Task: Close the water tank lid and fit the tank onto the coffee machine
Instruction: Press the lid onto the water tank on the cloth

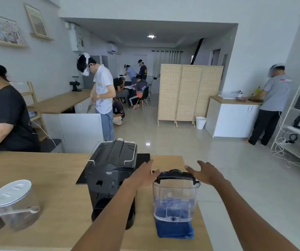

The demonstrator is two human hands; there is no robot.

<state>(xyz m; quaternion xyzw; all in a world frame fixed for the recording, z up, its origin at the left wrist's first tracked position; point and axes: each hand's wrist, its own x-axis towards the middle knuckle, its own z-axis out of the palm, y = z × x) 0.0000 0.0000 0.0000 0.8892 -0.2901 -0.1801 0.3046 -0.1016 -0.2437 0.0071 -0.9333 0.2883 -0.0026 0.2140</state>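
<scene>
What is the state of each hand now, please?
Left hand: open, fingers at the left end of the water tank lid, gripping nothing.
Right hand: open, fingers spread at the lid's right end, holding nothing.

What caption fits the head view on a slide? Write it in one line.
Both hands, left and right, reach the lid of the clear water tank standing on a blue cloth beside the coffee machine.

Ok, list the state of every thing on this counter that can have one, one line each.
water tank: upright on the blue cloth, off the machine, apparently empty.
tank lid: looks down on the tank.
coffee machine: no tank fitted.
blue cloth: folded, under the tank.
glass jars: lids on, a scoop leaning against them.
left hand: open, fingers at the lid's left end.
right hand: open, beside the lid's right end; contact unclear.
</scene>
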